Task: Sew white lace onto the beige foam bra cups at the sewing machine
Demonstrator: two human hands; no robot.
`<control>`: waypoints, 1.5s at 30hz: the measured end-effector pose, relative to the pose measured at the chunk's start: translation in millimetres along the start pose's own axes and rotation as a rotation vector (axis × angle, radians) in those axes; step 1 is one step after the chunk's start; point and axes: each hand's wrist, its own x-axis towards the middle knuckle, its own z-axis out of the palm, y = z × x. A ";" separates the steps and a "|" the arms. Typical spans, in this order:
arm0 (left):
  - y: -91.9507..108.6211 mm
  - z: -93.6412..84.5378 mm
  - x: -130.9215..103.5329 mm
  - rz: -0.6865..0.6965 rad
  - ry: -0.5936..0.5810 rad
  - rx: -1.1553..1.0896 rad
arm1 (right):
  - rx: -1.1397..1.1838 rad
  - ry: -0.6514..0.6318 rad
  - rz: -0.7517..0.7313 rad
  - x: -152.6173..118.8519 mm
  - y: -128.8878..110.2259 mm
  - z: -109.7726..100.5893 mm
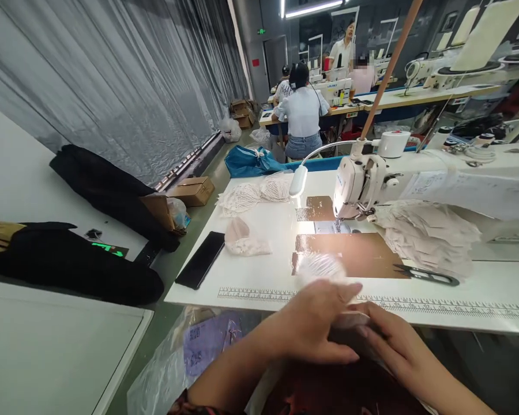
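My left hand (313,317) is over the table's front edge, slightly blurred, its thumb spread away from the fingers. Just beyond its knuckles a whitish, striped, see-through piece (322,268) is smeared by motion; I cannot tell whether the hand touches it. My right hand (393,343) pinches a pale fabric piece (352,319) close to my lap, partly hidden behind the left hand. Ahead stands a white sewing machine (350,187) with its lamp lit. A pile of pale fabric pieces (432,230) lies to its right, with black thread snips (428,275) in front.
On the white table (251,274) are a black phone (202,259), a small pale cloth piece (246,239) and bundled pale pieces (255,193). A printed ruler (255,294) runs along the front edge. A plastic bag (164,357) hangs below left. Co-workers sit farther back.
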 end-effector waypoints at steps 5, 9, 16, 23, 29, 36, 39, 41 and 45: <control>0.8 14.6 2.1 -0.215 -0.029 -0.231 | -0.041 -0.108 -0.129 34.3 -16.2 1.2; -18.7 7.2 0.0 -0.363 0.204 -0.259 | -0.197 0.054 -0.328 37.2 -29.8 -15.4; -17.1 -4.4 -11.1 -0.543 0.003 -0.716 | -0.112 0.299 0.014 55.0 -21.7 -37.5; -9.7 -19.3 -5.7 -0.658 -0.285 -0.860 | 0.825 -0.605 0.495 59.3 7.1 -13.1; -33.2 -17.7 9.4 -0.535 -0.122 -0.827 | 0.944 -0.531 0.530 70.3 8.0 -11.1; -43.8 -7.6 20.6 -0.676 0.087 -1.036 | 0.828 -0.057 0.468 83.1 20.2 -16.3; -42.2 1.1 29.3 -0.651 0.177 -1.026 | 0.694 -0.006 0.399 87.0 30.7 -18.4; -41.4 5.3 34.7 -0.636 0.267 -0.963 | 0.652 -0.047 0.388 88.8 36.1 -22.3; -40.6 7.7 41.0 -0.664 0.366 -0.951 | 0.563 -0.156 0.346 90.1 33.0 -31.0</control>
